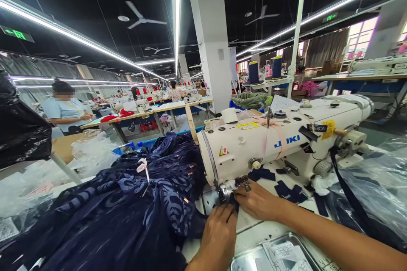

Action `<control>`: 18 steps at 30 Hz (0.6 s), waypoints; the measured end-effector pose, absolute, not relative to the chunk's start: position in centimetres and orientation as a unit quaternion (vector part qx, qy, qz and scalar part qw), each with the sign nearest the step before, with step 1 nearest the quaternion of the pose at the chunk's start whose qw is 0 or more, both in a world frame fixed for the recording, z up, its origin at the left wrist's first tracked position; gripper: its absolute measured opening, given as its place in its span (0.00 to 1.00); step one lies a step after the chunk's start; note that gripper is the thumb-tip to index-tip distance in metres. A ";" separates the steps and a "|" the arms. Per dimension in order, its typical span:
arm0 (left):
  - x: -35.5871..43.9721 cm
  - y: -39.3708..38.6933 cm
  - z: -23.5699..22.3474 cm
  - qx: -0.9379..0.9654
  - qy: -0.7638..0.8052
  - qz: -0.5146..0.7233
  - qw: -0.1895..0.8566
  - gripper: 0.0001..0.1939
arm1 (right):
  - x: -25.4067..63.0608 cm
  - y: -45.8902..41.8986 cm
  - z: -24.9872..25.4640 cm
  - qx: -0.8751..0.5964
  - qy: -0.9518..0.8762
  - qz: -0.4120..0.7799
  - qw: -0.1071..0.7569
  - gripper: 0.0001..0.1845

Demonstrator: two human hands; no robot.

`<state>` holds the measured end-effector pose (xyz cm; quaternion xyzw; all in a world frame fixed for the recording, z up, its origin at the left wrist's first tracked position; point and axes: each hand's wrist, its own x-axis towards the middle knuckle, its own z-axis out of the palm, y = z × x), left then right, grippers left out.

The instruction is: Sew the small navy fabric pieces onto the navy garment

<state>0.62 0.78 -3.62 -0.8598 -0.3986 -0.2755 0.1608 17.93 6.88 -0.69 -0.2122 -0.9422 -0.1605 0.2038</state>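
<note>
A small navy fabric piece is held flat just under the presser foot at the needle end of the white sewing machine. It is pinned from both sides: left hand pressed down on its near edge, fingers together and flat; right hand laid on its far side, fingertips pinching the edge against the bench. Neither grip is wrapped around anything; both are pressing. Left of the machine a large patterned navy garment is heaped, with a white ribbon on it. Under the machine's arm loose navy scraps are scattered. In front of the machine a metal tray is seen by the right forearm. Right of the machine clear plastic bags are piled. Behind the machine blue thread cones stand on a rack, and a seated person is at another bench farther left. Risks, as judged: fingertips sit very near the needle, so a slip forward could catch them; the heavy garment's drag could pull the seam off line; a scrap could be fed under the foot.
</note>
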 end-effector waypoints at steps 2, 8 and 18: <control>0.6 0.7 -3.9 -0.859 -0.392 -0.297 0.144 0.14 | 18.1 6.6 -0.3 -0.193 -0.950 -0.149 0.197 0.09; 0.6 -0.3 -2.8 -0.867 -0.408 -0.272 0.085 0.09 | 18.5 6.5 -0.1 -0.174 -0.957 -0.136 0.187 0.09; 0.9 -1.4 -0.8 -0.874 -0.422 -0.239 -0.021 0.11 | 18.5 7.3 -0.4 -0.195 -0.950 -0.126 0.207 0.14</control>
